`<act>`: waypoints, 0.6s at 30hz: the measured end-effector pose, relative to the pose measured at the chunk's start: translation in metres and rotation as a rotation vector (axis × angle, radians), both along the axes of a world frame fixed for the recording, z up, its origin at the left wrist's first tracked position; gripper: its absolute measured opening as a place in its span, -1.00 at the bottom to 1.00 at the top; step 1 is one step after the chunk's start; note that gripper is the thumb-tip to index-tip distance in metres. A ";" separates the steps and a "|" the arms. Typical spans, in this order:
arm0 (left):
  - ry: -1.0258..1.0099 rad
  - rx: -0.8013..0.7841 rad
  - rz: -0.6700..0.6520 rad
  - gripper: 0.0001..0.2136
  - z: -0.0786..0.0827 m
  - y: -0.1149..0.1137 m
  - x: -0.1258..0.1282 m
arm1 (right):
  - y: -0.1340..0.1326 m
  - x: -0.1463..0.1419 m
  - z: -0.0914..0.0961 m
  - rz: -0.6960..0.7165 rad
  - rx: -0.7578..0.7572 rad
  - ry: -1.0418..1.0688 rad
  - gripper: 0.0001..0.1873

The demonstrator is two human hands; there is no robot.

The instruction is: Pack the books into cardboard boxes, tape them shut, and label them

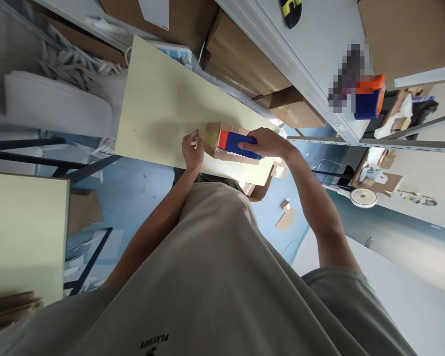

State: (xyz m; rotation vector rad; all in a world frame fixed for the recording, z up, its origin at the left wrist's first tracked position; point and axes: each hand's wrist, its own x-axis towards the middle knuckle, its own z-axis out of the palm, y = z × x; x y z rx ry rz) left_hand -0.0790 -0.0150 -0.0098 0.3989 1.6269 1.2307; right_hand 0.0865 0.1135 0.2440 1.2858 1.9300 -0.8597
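A small cardboard box (213, 141) lies on a pale yellow tabletop (159, 109). My right hand (267, 143) is closed around a blue and red tape dispenser (235, 143) and holds it on top of the box. My left hand (193, 151) rests against the box's near end with its fingers curled, steadying it. My grey shirt fills the lower part of the view and hides the table's near edge.
Grey metal shelving (304, 59) with large cardboard boxes (241, 59) stands beyond the table. Another blue and orange tape dispenser (371, 96) sits on a shelf. A second pale table (22, 232) is at the left. Cardboard scraps (286, 215) lie on the blue floor.
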 end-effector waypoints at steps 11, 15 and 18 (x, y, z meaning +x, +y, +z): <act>0.099 0.164 -0.320 -0.47 0.033 -0.012 0.026 | -0.006 0.029 -0.013 0.000 -0.013 0.074 -0.49; 0.148 0.138 -0.277 -0.48 0.033 -0.014 0.030 | -0.002 0.040 -0.016 -0.008 -0.078 0.117 -0.50; 0.185 0.143 -0.263 -0.50 0.039 -0.014 0.033 | 0.001 0.057 -0.011 -0.018 -0.104 0.152 -0.50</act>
